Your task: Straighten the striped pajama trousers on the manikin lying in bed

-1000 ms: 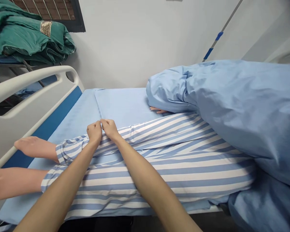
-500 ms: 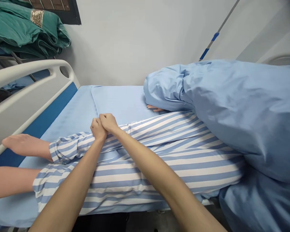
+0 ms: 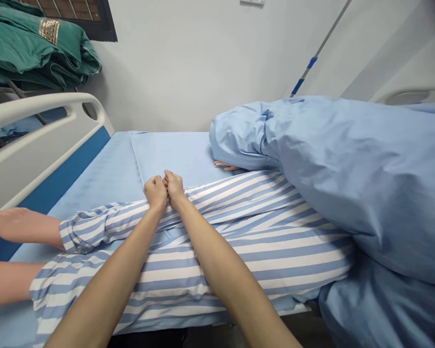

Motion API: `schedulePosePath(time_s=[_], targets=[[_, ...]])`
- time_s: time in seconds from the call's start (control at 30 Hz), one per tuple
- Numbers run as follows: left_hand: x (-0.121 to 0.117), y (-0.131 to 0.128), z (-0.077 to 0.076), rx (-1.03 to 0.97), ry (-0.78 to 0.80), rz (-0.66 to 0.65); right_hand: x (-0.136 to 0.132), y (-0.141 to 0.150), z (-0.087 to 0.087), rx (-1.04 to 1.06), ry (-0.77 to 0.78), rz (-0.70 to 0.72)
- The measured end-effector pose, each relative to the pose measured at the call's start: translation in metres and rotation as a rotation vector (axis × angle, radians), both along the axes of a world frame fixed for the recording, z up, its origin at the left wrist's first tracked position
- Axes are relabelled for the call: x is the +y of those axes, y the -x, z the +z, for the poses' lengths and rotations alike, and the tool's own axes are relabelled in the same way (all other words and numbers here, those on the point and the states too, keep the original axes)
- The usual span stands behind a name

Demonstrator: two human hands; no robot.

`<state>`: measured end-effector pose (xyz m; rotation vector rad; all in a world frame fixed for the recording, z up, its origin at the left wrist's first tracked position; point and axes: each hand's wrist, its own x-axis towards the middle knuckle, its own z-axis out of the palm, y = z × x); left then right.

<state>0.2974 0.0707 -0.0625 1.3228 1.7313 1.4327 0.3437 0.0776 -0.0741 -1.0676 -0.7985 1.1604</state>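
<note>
A figure in blue-and-white striped pyjama trousers lies on a hospital bed, its bare feet pointing left. My left hand and my right hand are side by side over the far trouser leg, both closed in fists that pinch the striped cloth. A light blue duvet covers the figure's upper half at the right. One of the figure's hands pokes out from under the duvet's edge.
The white and blue footboard stands at the left of the bed. The light blue sheet runs back to a white wall. Folded green cloth lies on a rack at the top left. A pole leans at the back right.
My two fists have shifted slightly right along the far trouser leg and stay pressed together. The view has drifted right, so the feet sit nearer the left edge.
</note>
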Motion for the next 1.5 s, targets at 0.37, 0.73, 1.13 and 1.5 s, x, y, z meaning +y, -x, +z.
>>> schedulePosePath(time_s=[0.37,0.73,1.13,1.5], targets=[[-0.009,-0.003,-0.007,0.329,0.033,-0.109,-0.018,-0.033,0.016,-0.828,-0.193,-0.051],[0.005,-0.031,-0.002,0.013,0.0,-0.093,-0.012,-0.046,0.005,-0.224,-0.138,-0.053],[-0.002,-0.052,-0.012,0.216,0.011,-0.166,-0.014,-0.075,0.024,-0.768,-0.064,-0.129],[-0.005,-0.079,0.005,0.155,-0.037,-0.195,-0.017,-0.11,0.013,-0.472,-0.151,-0.1]])
